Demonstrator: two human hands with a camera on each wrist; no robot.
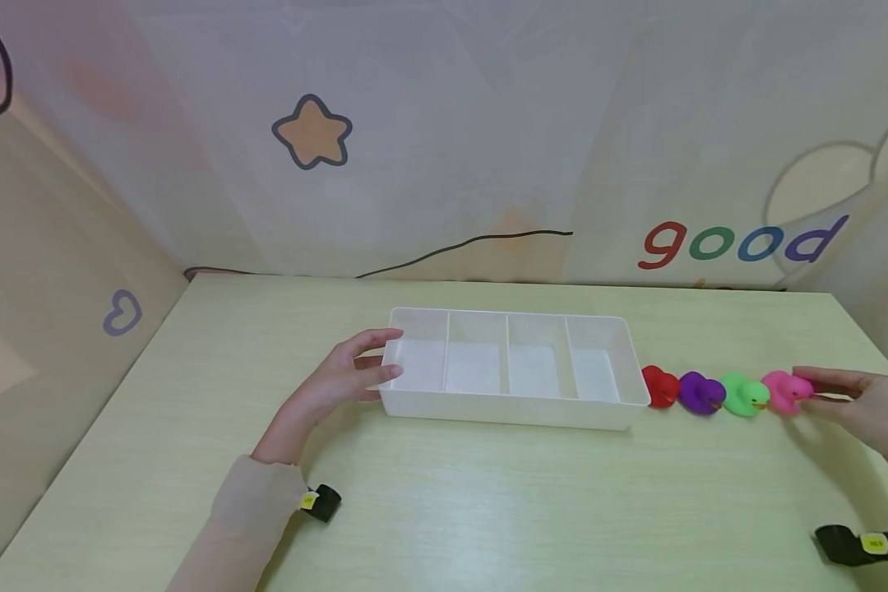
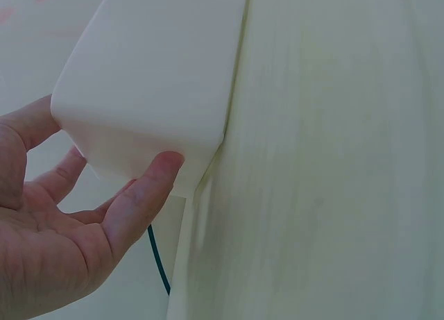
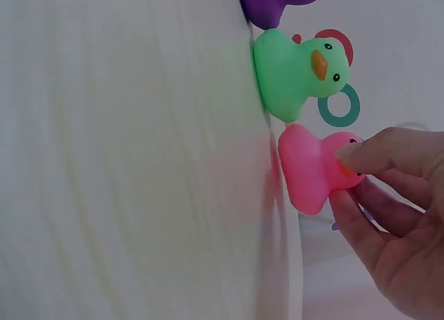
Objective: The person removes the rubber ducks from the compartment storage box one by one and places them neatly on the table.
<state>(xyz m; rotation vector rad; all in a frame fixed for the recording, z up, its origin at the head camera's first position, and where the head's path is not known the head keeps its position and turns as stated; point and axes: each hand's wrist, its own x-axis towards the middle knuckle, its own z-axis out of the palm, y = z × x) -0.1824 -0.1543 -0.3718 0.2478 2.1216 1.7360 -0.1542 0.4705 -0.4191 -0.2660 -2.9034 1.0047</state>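
A white plastic box [image 1: 503, 409] with several side-by-side compartments lies lengthwise on the table. At its left end, my left hand [image 1: 351, 370] touches the end wall with spread fingers and thumb; the left wrist view shows the thumb [image 2: 163, 174] against that wall. Rubber ducks stand in a row off the box's right end: red [image 1: 661, 387], purple [image 1: 701, 394], green [image 1: 744, 395] and pink [image 1: 786, 391]. My right hand [image 1: 869, 409] pinches the pink duck by its head, as the right wrist view shows. In that view the green duck [image 3: 284, 73] stands beside it.
The pale wooden tabletop [image 1: 474, 510] reaches to a printed cloth backdrop [image 1: 444, 148] behind and at both sides. Black camera mounts sit by the left wrist [image 1: 321, 502] and the right wrist [image 1: 851, 544].
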